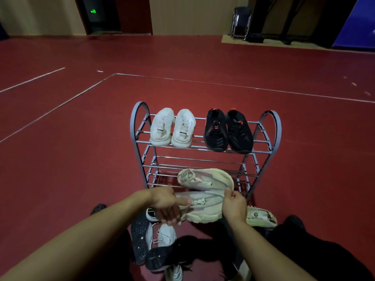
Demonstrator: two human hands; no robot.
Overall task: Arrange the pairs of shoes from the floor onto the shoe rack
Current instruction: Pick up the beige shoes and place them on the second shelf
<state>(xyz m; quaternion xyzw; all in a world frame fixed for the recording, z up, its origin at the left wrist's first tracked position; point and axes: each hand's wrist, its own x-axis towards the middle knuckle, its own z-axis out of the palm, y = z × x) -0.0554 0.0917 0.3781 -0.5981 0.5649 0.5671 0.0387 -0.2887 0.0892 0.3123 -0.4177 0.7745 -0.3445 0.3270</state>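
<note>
At lower centre, the right hand [233,205] curls its fingers [228,192] round the toe of a cream knit sneaker [205,209]; the left hand [166,205], fingers loose, rests on its heel end. Its mate [205,179] lies just above, before the grey metal shoe rack [140,122], whose top shelf carries white sneakers [172,128] and black sneakers [228,131].

Right hand [233,205] covers the heel end of the cream sneaker [203,209], so its grip can't be read. Left hand [168,207] is motion-blurred, fingers smeared. Behind the right wrist, a pale shoe [261,217] half hidden. Bottom edge cuts a white shoe [174,273]. Rack's lowest shelf [162,184] mostly blocked by the upper cream sneaker [205,179].
</note>
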